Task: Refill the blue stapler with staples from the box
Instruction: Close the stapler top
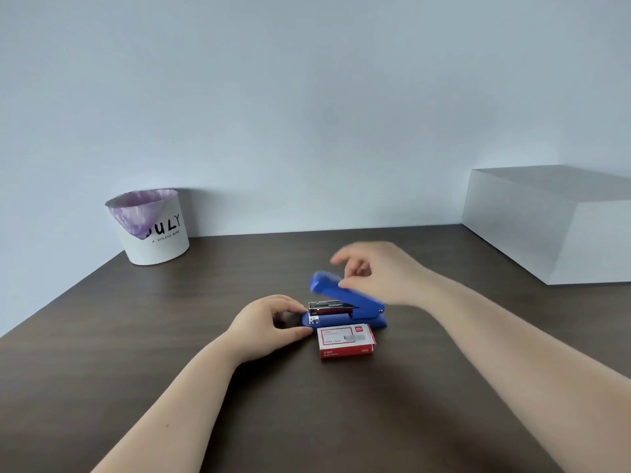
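Stapler (pixel 345 308) lid is up; left hand (pixel 269 322) pinches its base, right hand (pixel 379 273) loose above; box (pixel 345 340) still shut

Blue stapler (pixel 345 310) on table, lid hinged up, metal magazine exposed; red-white staple box (pixel 345 340) closed, just beside it.

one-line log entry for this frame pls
phase: opening stapler | left hand: steadies base front | right hand: at raised lid, blurred | staple box: closed, on table beside stapler
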